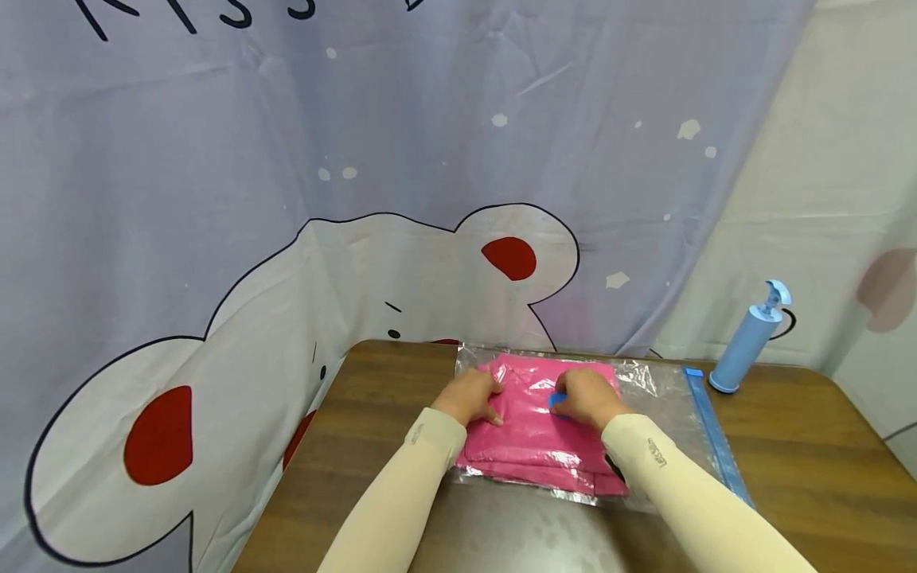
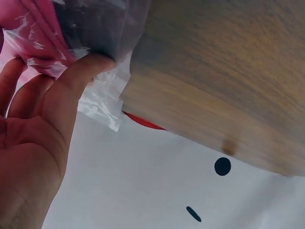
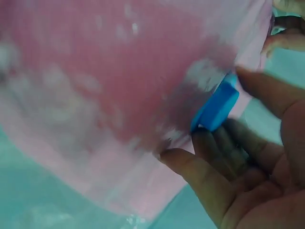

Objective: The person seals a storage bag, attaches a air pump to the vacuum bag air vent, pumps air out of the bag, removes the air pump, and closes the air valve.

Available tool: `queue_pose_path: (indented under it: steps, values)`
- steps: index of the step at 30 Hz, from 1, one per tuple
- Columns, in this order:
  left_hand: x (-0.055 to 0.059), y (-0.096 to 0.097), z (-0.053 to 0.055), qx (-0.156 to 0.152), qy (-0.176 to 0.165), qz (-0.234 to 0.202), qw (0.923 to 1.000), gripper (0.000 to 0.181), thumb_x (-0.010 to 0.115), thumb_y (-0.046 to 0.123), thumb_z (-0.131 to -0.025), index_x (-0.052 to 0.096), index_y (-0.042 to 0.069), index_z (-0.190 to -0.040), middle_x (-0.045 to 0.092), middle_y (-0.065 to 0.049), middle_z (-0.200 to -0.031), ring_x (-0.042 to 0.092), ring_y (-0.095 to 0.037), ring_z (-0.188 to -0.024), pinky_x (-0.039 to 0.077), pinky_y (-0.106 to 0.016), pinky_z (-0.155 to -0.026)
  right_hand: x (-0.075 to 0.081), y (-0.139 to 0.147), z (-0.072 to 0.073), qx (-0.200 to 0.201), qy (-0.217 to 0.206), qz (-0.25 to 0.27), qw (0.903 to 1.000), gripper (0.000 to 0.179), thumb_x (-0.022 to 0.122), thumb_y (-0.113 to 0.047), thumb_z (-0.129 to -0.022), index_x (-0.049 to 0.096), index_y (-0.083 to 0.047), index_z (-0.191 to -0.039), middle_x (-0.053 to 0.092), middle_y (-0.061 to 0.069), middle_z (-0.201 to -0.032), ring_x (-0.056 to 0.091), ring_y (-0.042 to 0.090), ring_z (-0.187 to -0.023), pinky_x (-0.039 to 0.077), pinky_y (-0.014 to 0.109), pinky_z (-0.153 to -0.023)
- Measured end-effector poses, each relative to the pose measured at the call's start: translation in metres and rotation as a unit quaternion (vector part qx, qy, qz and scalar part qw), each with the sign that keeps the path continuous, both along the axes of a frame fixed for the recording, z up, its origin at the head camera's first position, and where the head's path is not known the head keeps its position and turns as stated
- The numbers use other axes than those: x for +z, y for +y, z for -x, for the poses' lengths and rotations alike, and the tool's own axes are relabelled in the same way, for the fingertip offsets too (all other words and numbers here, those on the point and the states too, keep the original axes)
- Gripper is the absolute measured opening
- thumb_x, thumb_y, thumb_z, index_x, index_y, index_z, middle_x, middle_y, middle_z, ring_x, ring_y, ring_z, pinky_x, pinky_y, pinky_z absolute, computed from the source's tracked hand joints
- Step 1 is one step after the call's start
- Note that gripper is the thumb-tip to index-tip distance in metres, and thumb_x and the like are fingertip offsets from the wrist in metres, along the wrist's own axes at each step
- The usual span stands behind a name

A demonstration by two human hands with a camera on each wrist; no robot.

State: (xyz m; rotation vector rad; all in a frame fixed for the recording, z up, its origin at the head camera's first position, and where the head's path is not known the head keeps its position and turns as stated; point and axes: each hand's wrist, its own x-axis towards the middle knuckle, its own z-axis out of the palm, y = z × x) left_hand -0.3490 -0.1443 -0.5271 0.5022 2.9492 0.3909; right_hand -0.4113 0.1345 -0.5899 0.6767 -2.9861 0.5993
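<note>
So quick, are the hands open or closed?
Left hand: open, touching the clear bag.
Right hand: closed, pinching the blue piece.

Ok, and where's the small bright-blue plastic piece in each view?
Head: the small bright-blue plastic piece is right of centre, below mid-height, at the right hand.
Left wrist: not in the picture.
Right wrist: right of centre, near mid-height, between thumb and fingers.
Shared landmark: the folded pink fabric inside the clear plastic bag, visible in all three.

Pinched blue piece (image 3: 217,106) in right fingers (image 3: 269,91), against clear plastic (image 3: 202,74) over pink fabric (image 3: 143,71); showed left fingers (image 3: 288,41) upper right.
</note>
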Motion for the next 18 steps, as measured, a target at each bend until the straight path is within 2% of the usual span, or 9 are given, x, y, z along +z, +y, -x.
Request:
queue_pose_path:
  steps: [1, 4, 6, 7, 11, 12, 13, 14, 18]
  values:
    - [-0.012, -0.003, 0.008, -0.005, 0.010, -0.005, 0.9999, 0.072, 0.101, 0.044, -0.080, 0.079, 0.022, -0.145, 0.082, -0.005, -0.142, 0.076, -0.024, -0.130, 0.059, -0.040, -0.119, 0.001, -0.001, -0.001, -0.004, 0.004, -0.002, 1.0000, 0.040, 0.096, -0.042, -0.084, 0.077, -0.009, -0.093, 0.076, 0.003, -0.084, 0.065, 0.022, -0.077, 0.060, 0.044, -0.078]
    - [-0.031, -0.007, 0.025, -0.006, 0.014, -0.003, 0.9999, 0.074, 0.103, 0.046, -0.078, 0.080, 0.024, -0.145, 0.082, -0.003, -0.142, 0.076, -0.025, -0.132, 0.059, -0.041, -0.120, -0.008, -0.004, 0.006, -0.033, 0.007, -0.002, 0.9994, 0.045, 0.095, -0.050, -0.082, 0.068, -0.014, -0.085, 0.067, -0.001, -0.075, 0.059, 0.018, -0.070, 0.058, 0.042, -0.073]
    - [-0.051, -0.011, 0.040, -0.008, 0.024, -0.002, 0.9997, 0.074, 0.103, 0.049, -0.077, 0.080, 0.027, -0.144, 0.083, -0.001, -0.140, 0.075, -0.024, -0.132, 0.060, -0.042, -0.120, 0.005, -0.008, -0.010, -0.027, 0.032, -0.014, 0.9990, 0.045, 0.092, -0.048, -0.089, 0.068, -0.010, -0.087, 0.069, 0.005, -0.078, 0.063, 0.023, -0.073, 0.060, 0.045, -0.075]
    - [-0.061, -0.012, 0.046, -0.010, 0.031, 0.001, 0.9995, 0.074, 0.103, 0.049, -0.077, 0.081, 0.026, -0.143, 0.084, -0.001, -0.138, 0.076, -0.026, -0.130, 0.060, -0.043, -0.118, 0.003, -0.008, -0.011, -0.028, 0.039, -0.018, 0.9987, 0.043, 0.091, -0.046, -0.090, 0.068, -0.010, -0.085, 0.070, 0.005, -0.077, 0.064, 0.023, -0.072, 0.061, 0.045, -0.074]
    - [-0.049, -0.008, 0.040, -0.004, 0.007, 0.000, 1.0000, 0.071, 0.103, 0.043, -0.079, 0.081, 0.023, -0.144, 0.084, -0.004, -0.137, 0.076, -0.029, -0.129, 0.061, -0.047, -0.118, -0.003, -0.009, -0.010, -0.029, 0.048, -0.025, 0.9981, 0.037, 0.093, -0.038, -0.089, 0.068, -0.014, -0.077, 0.070, 0.005, -0.076, 0.063, 0.024, -0.072, 0.059, 0.045, -0.071]
    - [-0.044, -0.007, 0.036, 0.000, -0.001, 0.000, 1.0000, 0.071, 0.103, 0.042, -0.080, 0.080, 0.023, -0.144, 0.083, -0.005, -0.139, 0.075, -0.029, -0.131, 0.060, -0.046, -0.120, -0.012, -0.008, -0.001, -0.030, 0.044, -0.026, 0.9982, 0.037, 0.094, -0.037, -0.086, 0.067, -0.017, -0.073, 0.068, 0.002, -0.072, 0.060, 0.022, -0.069, 0.058, 0.044, -0.068]
    - [-0.049, -0.008, 0.036, -0.006, 0.008, -0.001, 1.0000, 0.073, 0.103, 0.045, -0.079, 0.080, 0.023, -0.145, 0.083, -0.005, -0.139, 0.075, -0.029, -0.132, 0.059, -0.045, -0.120, -0.021, -0.006, 0.007, -0.030, 0.040, -0.026, 0.9984, 0.037, 0.096, -0.035, -0.083, 0.064, -0.019, -0.070, 0.065, -0.001, -0.069, 0.056, 0.019, -0.066, 0.056, 0.042, -0.066]
    - [-0.046, -0.008, 0.032, -0.005, 0.005, -0.006, 1.0000, 0.074, 0.103, 0.046, -0.079, 0.080, 0.023, -0.145, 0.083, -0.005, -0.140, 0.075, -0.028, -0.133, 0.059, -0.045, -0.122, -0.022, -0.006, 0.008, -0.025, 0.042, -0.027, 0.9985, 0.037, 0.096, -0.033, -0.081, 0.064, -0.020, -0.070, 0.064, -0.003, -0.068, 0.055, 0.018, -0.066, 0.055, 0.041, -0.066]
    - [-0.063, -0.012, 0.038, -0.009, 0.026, -0.016, 0.9995, 0.076, 0.103, 0.051, -0.075, 0.080, 0.028, -0.144, 0.082, -0.002, -0.142, 0.074, -0.026, -0.136, 0.058, -0.042, -0.123, -0.026, -0.005, 0.011, -0.003, 0.054, -0.031, 0.9981, 0.035, 0.100, -0.029, -0.076, 0.066, -0.021, -0.070, 0.064, -0.006, -0.068, 0.056, 0.015, -0.065, 0.057, 0.039, -0.067]
